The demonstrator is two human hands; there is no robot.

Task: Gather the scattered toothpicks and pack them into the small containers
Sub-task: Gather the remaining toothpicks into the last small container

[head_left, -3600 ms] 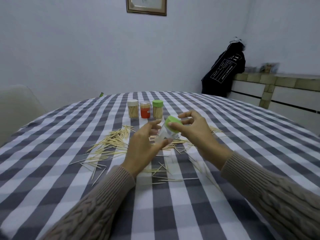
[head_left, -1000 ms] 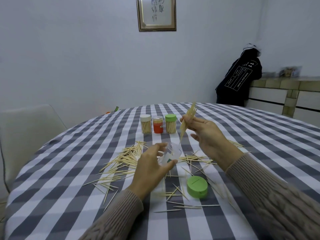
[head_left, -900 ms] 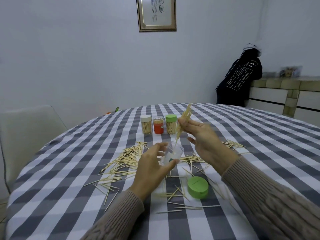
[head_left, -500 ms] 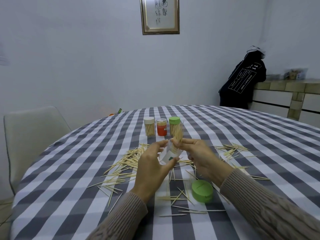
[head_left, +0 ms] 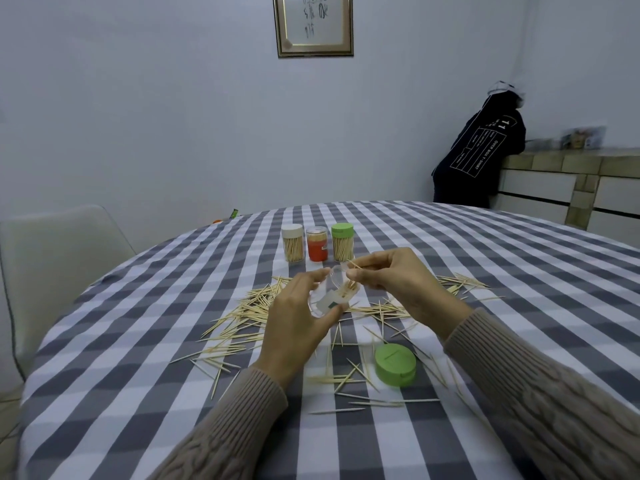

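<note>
Toothpick packing at a checked table (head_left: 485,271): one clear container in hand.

Table, round, grey-and-white check cloth. Left hand (head_left: 294,327): fingers curled round the clear container (head_left: 332,296), held tilted above the table's middle, a few toothpicks inside. Right hand (head_left: 391,282): thumb and finger pinching a toothpick (head_left: 354,265) at the container's mouth. Green lid (head_left: 395,365): flat on the cloth, nearer the person than the container. Three capped containers (head_left: 317,243): upright in a row beyond the hands. Scattered toothpicks (head_left: 249,310): loose on the cloth around the hands.
</note>
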